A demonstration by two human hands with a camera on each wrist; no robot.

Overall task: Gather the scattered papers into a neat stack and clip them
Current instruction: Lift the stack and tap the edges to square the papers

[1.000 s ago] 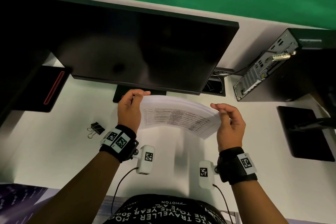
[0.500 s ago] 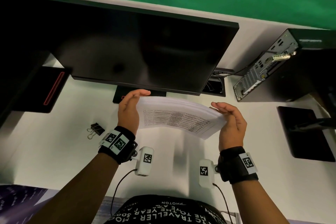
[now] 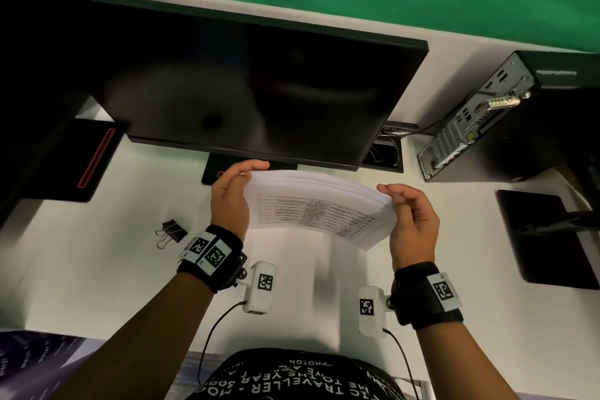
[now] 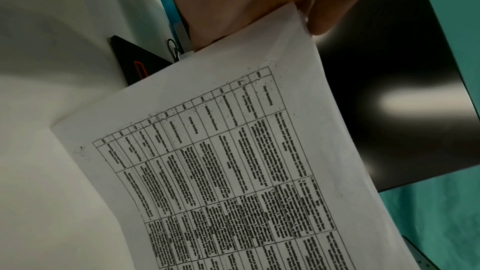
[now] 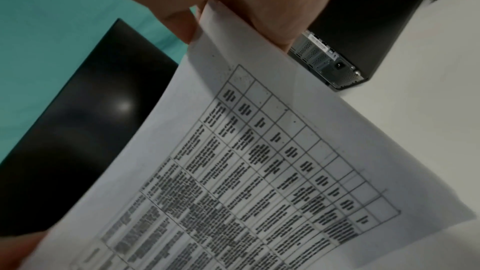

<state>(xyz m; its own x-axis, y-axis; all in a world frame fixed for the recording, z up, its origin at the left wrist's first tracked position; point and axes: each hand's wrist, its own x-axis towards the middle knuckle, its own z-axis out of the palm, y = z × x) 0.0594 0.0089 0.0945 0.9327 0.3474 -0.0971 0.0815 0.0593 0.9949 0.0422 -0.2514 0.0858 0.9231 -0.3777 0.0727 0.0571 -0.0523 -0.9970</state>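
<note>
So the gathering part looked pretty much done here: the papers (image 3: 311,208) were held up as one stack just in front of the monitor (image 3: 227,84), lifted off the desk (image 3: 81,269), with the printed table facing the person. The step in hand seemed to be squaring up the edges, since the sheets at the right end were fanned a little. The left hand (image 3: 231,198) was set against the left edge, fingers curled over the top and thumb at the near side. The right hand (image 3: 410,221) was wrapped round the right edge the same way, the sheets pinched between thumb and fingers. The binder clip (image 3: 172,232) was left lying on the desk, down and left of the monitor, just beside the left wrist. Next, the stack would probably need tapping level, then one hand freed for that clip.
</note>
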